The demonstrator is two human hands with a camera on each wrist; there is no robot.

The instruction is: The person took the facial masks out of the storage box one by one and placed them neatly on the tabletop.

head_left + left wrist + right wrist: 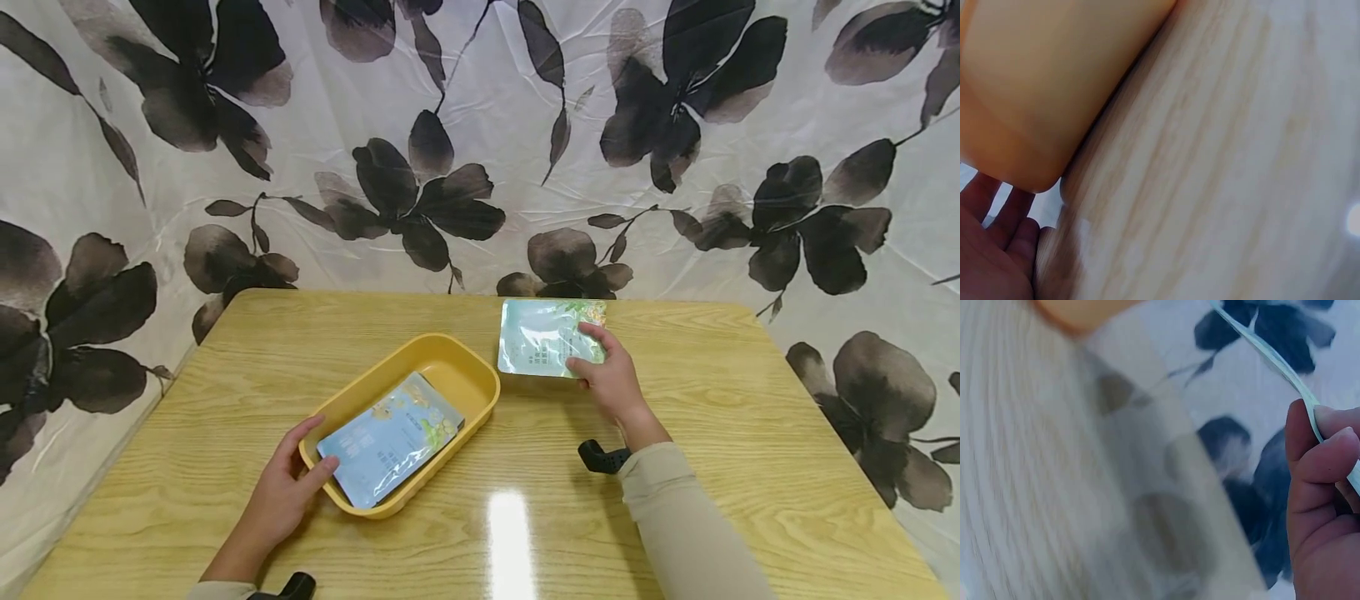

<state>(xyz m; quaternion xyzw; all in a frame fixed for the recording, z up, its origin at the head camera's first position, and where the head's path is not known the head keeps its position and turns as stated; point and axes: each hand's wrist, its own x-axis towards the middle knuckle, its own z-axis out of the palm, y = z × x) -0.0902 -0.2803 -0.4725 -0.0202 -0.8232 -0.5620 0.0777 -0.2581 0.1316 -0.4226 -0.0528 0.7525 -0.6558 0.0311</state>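
Currently right hand (618,385) pinches green pouch (534,337), yellow bin (455,379) left of that hand, long axis diagonal, left hand (279,492) gripping bin's near end.

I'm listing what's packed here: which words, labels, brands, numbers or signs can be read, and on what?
Pale green glossy flat pouch in the right hand: printed characters, too small and blurred to quote.
Light blue glossy flat pouch in the yellow oblong tub: printed characters, also too small and blurred to quote.
No other text shows in any view.
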